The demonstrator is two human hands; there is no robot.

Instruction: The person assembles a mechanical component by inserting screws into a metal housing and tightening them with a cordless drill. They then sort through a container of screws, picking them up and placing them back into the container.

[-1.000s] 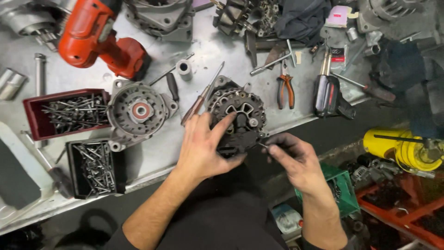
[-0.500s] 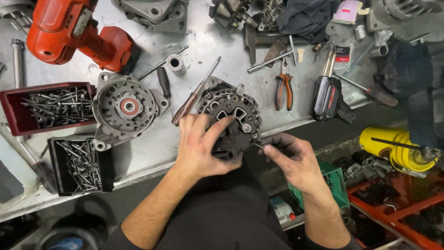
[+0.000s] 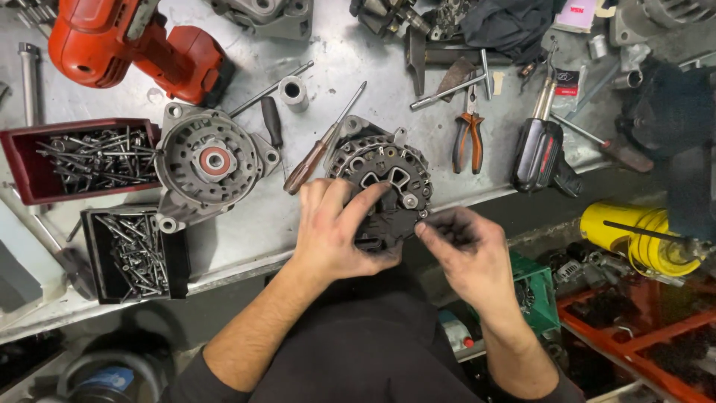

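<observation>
Left hand still clamps the round black-and-grey alternator at the metal bench edge — right hand, fingertips pinched, has closed in against its rim.

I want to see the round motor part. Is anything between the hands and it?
No. The left hand lies directly on the alternator, and the right hand touches its edge.

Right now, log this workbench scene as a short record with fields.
setting: metal workbench, seen from above
left hand: grips the alternator at the bench edge
right hand: fingertips at the alternator's right side
left of it: second housing, red tray and black tray of screws
behind: screwdriver, pliers, red drill
</observation>
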